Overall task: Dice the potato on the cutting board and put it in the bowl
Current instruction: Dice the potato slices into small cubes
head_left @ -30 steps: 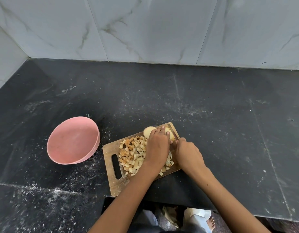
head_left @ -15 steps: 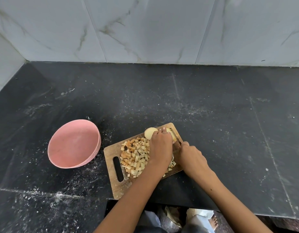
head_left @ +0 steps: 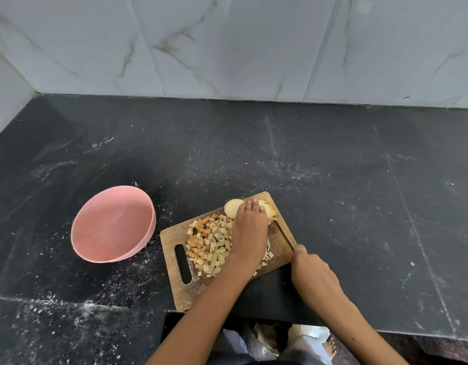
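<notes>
Black stone counter [head_left: 333, 167] under marble wall tiles [head_left: 227, 43]. Wooden cutting board [head_left: 172, 238] near the front edge, pink bowl [head_left: 113, 225] just left of it. Left hand [head_left: 250, 230] presses fingers down on the uncut potato [head_left: 231, 208] at the board's far end. Diced pieces [head_left: 209, 241] piled mid-board. Right hand [head_left: 313, 275] grips the knife [head_left: 284, 234], blade lying along the board's right side.

Cutting board [head_left: 172, 238] lying on the desk [head_left: 333, 193] at its near edge, with the bowl [head_left: 113, 223] just beside it to the left and the wall [head_left: 227, 46] behind. On the board, diced pieces [head_left: 209, 241] lie left of centre and the uncut potato [head_left: 231, 207] at the far end. The left hand [head_left: 250, 233] rests on the potato; the knife [head_left: 283, 234] lies along the board's right side, with the right hand [head_left: 313, 275] at its near end.
</notes>
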### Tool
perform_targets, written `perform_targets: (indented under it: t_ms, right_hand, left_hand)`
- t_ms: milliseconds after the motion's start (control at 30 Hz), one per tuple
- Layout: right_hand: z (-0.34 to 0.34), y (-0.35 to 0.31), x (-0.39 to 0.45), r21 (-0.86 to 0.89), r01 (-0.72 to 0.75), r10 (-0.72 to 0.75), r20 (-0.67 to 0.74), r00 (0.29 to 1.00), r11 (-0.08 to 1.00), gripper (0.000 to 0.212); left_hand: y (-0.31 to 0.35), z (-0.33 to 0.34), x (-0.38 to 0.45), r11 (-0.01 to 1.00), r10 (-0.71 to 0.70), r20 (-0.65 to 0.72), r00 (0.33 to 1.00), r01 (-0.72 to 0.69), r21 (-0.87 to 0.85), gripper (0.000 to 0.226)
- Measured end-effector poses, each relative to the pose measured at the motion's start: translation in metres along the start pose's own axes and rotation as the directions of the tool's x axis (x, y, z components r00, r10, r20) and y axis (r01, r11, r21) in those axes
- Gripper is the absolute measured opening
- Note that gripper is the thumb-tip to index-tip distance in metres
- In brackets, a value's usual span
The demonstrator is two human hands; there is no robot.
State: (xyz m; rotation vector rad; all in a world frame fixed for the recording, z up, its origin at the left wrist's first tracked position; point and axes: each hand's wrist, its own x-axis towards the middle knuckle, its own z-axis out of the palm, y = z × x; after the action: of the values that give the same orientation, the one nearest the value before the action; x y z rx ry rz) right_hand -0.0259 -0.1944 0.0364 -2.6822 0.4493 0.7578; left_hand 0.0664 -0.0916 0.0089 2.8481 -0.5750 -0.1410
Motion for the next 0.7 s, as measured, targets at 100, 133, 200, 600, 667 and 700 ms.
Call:
perform_targets:
  t_ms: [100,133,200,600,667,700]
  right_hand:
    - [-0.007,0.004,-0.007,0.056,0.032,-0.029,-0.056,0.998,0.998,0.017]
    - [-0.011,0.003,-0.009,0.090,0.044,-0.035,-0.093,0.995,0.995,0.022]
    - [-0.019,-0.002,-0.006,0.154,0.075,-0.049,-0.168,0.985,0.985,0.029]
    - [-0.019,-0.036,0.039,0.116,0.029,-0.009,-0.167,0.986,0.993,0.030]
    - [-0.019,-0.040,0.042,0.083,0.008,0.005,-0.157,0.988,0.997,0.026]
    - [-0.019,-0.042,0.042,0.064,-0.002,0.012,-0.154,0.988,0.998,0.026]
  left_hand:
    - [-0.003,0.004,-0.004,0.999,0.039,-0.067,0.997,-0.038,0.016,0.042]
    - [-0.005,0.004,-0.005,0.999,0.051,-0.088,0.995,-0.050,0.019,0.039]
    - [-0.007,0.006,-0.007,0.998,0.061,-0.136,0.989,-0.060,0.011,0.034]
    - [-0.015,0.012,-0.006,0.991,0.018,-0.202,0.979,-0.044,-0.127,0.024]
    - [-0.016,0.012,-0.005,0.988,0.021,-0.204,0.979,-0.051,-0.143,0.022]
    - [-0.016,0.012,-0.005,0.986,0.021,-0.218,0.976,-0.056,-0.154,0.021]
